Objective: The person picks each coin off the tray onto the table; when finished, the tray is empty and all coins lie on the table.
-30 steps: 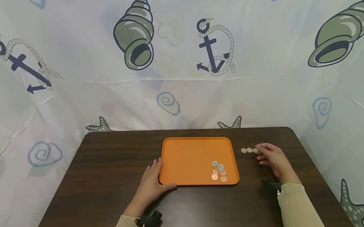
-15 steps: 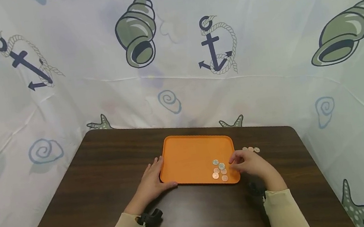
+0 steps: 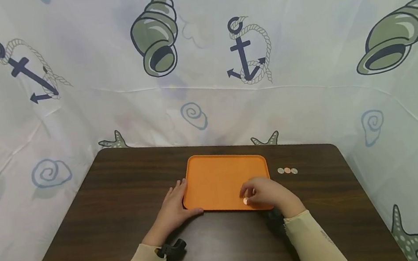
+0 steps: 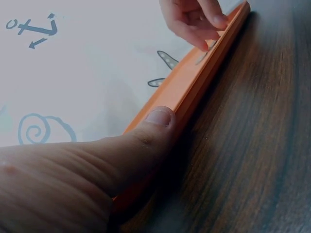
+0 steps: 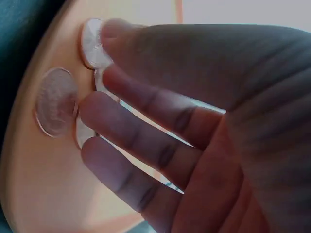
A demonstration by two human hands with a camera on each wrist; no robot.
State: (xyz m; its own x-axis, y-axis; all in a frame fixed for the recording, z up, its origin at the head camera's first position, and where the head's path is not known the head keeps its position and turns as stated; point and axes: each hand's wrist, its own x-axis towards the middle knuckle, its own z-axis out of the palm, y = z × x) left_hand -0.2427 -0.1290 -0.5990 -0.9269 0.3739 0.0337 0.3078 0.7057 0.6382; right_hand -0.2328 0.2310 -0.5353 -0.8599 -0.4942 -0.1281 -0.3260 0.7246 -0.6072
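The right hand's fingers [image 5: 114,116] are loosely bent and slightly apart, with the thumb [image 5: 160,53] overlapping the edge of one coin [image 5: 91,43]; whether it is pinched or merely touched, I cannot tell. More coins [image 5: 56,102] lie close by in the tray [image 3: 215,174], some half hidden by the fingertips. The likeliest slip, I judge, is a neighbour shoved along or dragged away, since they are flat, thin and crowded under that grip (the hand covers most of them from above). Pressing hard on the rim could also tilt or shift the tray. The right hand [image 3: 269,189] arches back-upward over the near right corner, its forearm slanting in. The left hand [image 3: 172,209] is spread round the near left corner, thumb along the front rim. Beyond, three coins [image 3: 287,170] sit in a row on the tabletop [image 3: 140,180], right of the tray.
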